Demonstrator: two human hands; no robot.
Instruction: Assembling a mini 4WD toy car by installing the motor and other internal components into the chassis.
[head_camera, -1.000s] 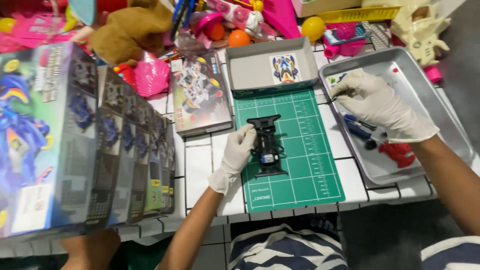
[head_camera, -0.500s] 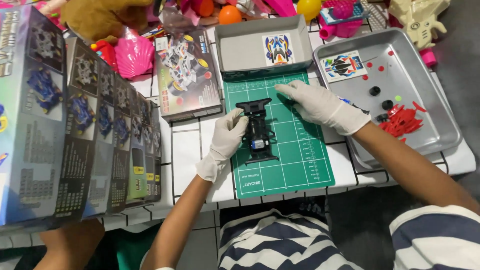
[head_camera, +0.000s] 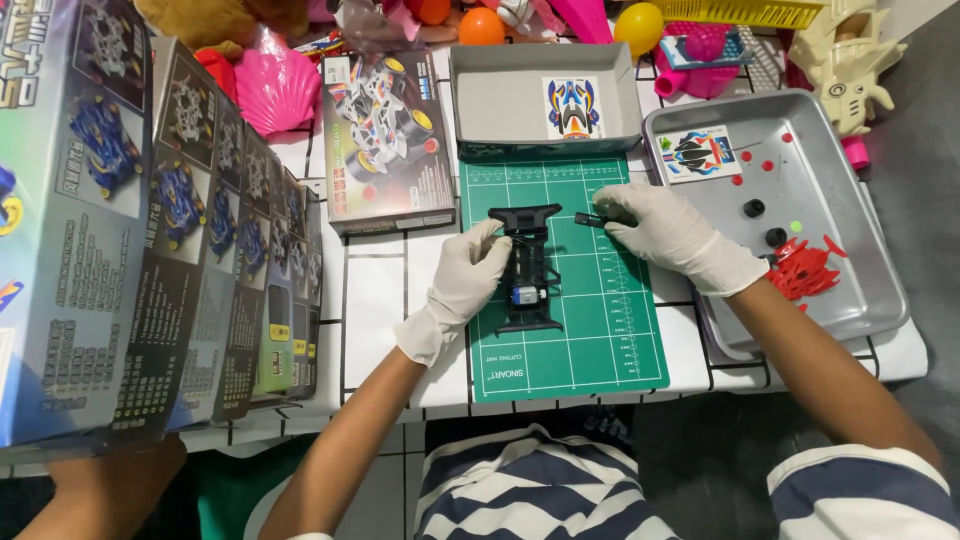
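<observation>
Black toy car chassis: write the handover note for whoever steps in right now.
Left hand: gloved, steadying the black chassis on the green cutting mat.
Right hand: gloved, pinching a small dark part beside the chassis front.
Metal tray to the right holds the red parts, black wheels and a sticker sheet.
Done: bare chassis with motor in place.
Left: the tray's parts are not yet fitted.

Black chassis (head_camera: 528, 270), green mat (head_camera: 600, 340), perhaps silver tray (head_camera: 860, 310)

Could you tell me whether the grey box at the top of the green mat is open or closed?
Open. The grey box has no lid on it, and a sticker sheet lies in plain view inside.
</observation>
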